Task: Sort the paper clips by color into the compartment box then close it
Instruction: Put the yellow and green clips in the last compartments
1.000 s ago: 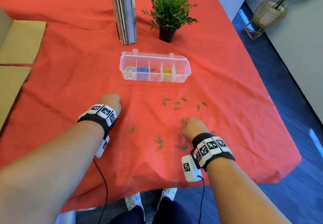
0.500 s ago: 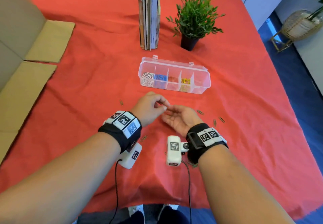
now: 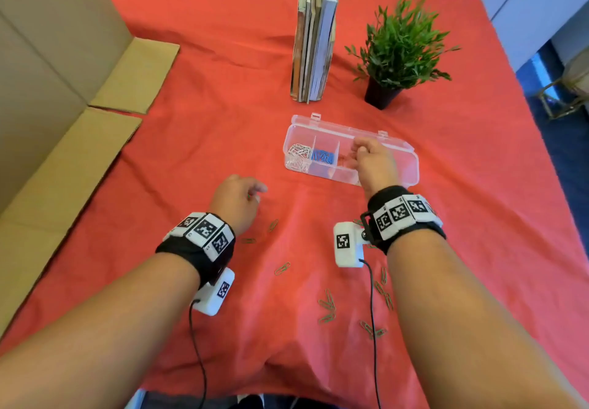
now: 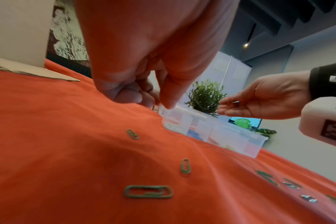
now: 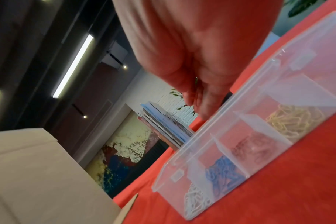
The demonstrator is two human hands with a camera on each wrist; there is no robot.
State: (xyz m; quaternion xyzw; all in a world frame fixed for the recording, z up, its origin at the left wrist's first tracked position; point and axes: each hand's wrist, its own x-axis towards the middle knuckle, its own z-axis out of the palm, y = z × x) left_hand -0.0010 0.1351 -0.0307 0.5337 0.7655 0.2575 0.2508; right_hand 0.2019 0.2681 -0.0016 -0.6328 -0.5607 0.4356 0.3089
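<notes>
Paper clips [image 3: 327,308] in green lie scattered on the red cloth of the table [image 3: 478,249], low and centre of the head view, while white, blue, red and yellow ones already sit in separate cells of the clear compartment box [image 3: 411,166] at mid-frame, lid open. My right hand [image 3: 374,163] hangs over the box's middle cells with the fingers loosely cupped, and a red clip [image 4: 229,101] is pinched at its fingertips in the left wrist view. My left hand [image 3: 237,199] is curled low over the cloth, left of the box; something small shows at its fingertips, but I cannot tell whether it has hold of a clip.

My worry is the release: the dividers are thin and the cells narrow, so a clip let go off-centre could land among the blue or yellow ones. Tangled clips may also drag a neighbour out. Any clip left across a divider would likely stop the lid from closing.
</notes>
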